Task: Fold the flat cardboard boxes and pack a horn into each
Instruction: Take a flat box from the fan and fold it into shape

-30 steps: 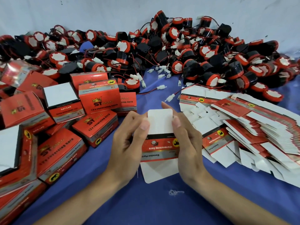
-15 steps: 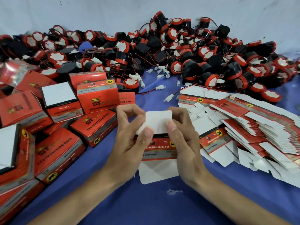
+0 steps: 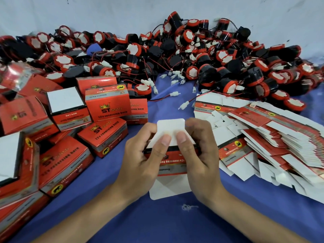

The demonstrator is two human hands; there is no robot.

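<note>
**Change.** Compared with a second ago, both thumbs (image 3: 164,139) sit closer together on the far flap (image 3: 171,126) of the box (image 3: 172,162). That white flap now leans away from the person instead of standing flat. The body between the palms shows some depth. Judgement: the blank is opened into a sleeve and its far end is being closed. The near flap (image 3: 168,190) hangs open over the cloth (image 3: 175,227), and no horn can be seen inside, so packing is not yet begun.

**Hands.** The left hand (image 3: 140,162) has its fingers curled round the left side of the box, thumb pressing the flap. The right hand (image 3: 201,155) does the same on the right side. The box is held near centre, just above the cloth.

**Edges and room.**
- Folded boxes (image 3: 107,104) crowd the left, close to the left hand.
- Flat blanks (image 3: 280,135) fan out on the right, their edge just beside the right hand.
- Horns (image 3: 192,55) are heaped along the far side against the wall (image 3: 157,11).
- Wires and white plugs (image 3: 183,104) trail from the heap towards the hands.

Bare cloth lies between the forearms and in a strip straight ahead. Judgement: a reach for a horn goes best straight ahead, though the wires could snag.
</note>
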